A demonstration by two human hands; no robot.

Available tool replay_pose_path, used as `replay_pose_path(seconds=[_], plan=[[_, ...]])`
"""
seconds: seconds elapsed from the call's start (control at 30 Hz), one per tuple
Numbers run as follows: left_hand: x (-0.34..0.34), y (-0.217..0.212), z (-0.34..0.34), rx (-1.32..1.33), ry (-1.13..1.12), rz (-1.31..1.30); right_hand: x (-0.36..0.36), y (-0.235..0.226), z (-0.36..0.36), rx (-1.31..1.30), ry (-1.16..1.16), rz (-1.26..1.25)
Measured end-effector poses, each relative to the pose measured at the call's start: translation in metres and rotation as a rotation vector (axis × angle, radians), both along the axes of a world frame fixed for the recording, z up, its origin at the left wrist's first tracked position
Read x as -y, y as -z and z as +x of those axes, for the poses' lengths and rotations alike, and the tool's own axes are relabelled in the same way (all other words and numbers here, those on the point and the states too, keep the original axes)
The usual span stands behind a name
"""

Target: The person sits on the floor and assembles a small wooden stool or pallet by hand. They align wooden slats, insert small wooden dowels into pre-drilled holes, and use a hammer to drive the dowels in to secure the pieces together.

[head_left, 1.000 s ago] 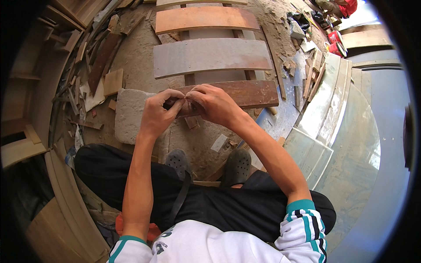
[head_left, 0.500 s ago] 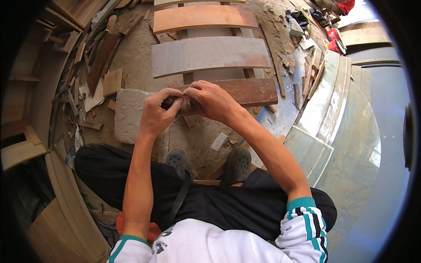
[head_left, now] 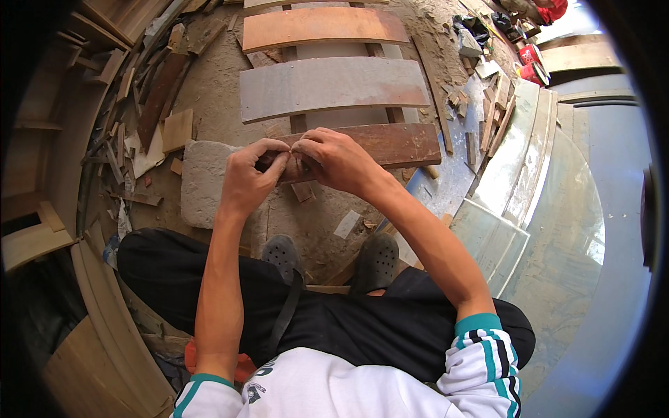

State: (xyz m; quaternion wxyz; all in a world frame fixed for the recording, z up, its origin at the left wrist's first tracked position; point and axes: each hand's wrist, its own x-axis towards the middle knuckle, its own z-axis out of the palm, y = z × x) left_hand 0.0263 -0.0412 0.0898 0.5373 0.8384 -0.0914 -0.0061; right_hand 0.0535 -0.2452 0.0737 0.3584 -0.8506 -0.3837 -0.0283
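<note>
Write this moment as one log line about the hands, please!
left hand: pinching; right hand: pinching, close against left; below hands: reddish-brown board; beyond: grey board; anything held: too small to tell

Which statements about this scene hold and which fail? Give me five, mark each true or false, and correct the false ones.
1. The left hand and right hand are close together. True.
2. The grey plank lies between the orange plank and the brown plank. True.
3. The right hand lies flat on the orange plank. False: its fingers are curled, beside the left hand.
4. The pale block is at the right hand's side. False: the block is at the left hand's side.
5. The clogs are bright yellow. False: the clogs are dark grey.
</note>
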Motion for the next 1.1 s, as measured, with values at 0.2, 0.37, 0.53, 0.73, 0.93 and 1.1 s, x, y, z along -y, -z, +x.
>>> replay_pose_path(seconds=[0.2,0.37,0.53,0.73,0.93,1.1], plan=[[0.001,-0.001,-0.001,0.010,0.018,-0.010,-0.001,-0.002,-0.002,0.006,0.002,-0.103],[-0.003,0.007,0.000,0.075,0.039,0.017,-0.005,-0.007,-0.006,0.091,0.030,-0.210],[0.001,0.004,0.002,0.143,0.102,0.122,-0.002,-0.004,-0.007,0.124,0.079,-0.181],[0.006,0.006,0.005,0.204,0.113,0.193,0.001,-0.001,-0.005,0.203,0.103,-0.141],[0.005,0.007,0.007,0.185,0.118,0.207,-0.001,0.002,-0.008,0.207,0.121,-0.106],[0.001,-0.002,0.009,0.113,0.148,0.173,0.004,0.001,-0.008,0.039,0.113,-0.085]])
